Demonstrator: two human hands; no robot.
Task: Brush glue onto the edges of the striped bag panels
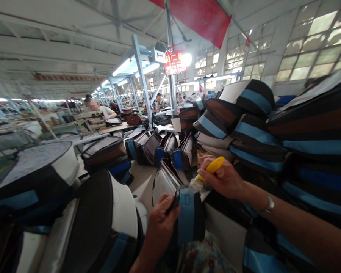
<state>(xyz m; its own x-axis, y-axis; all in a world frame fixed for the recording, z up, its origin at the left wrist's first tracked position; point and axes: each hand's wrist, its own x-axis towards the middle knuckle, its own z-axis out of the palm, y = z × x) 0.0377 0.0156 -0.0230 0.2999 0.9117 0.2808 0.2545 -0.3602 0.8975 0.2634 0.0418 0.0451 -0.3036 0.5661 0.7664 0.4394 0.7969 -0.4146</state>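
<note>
My right hand (223, 178) is closed around the yellow handle of a brush (211, 168). Its pale, clumped bristles are at or just above the upper edge of a black bag piece (186, 212) with a light-blue stripe; whether they touch I cannot tell. On the left side of that piece, my left hand (162, 220) pinches its dark edge between thumb and fingers. A silvery lining shows inside the piece, and a small rectangular outline marks the stripe. Patterned cloth lies below it, near my lap.
Black, blue and brown bag pieces (258, 136) are stacked high on the right. Several open ones (167, 146) stand in a row ahead. Large black-and-white pieces (102, 216) crowd the left. Farther back, a person (105, 112) sits at a workbench near a blue metal frame (142, 76).
</note>
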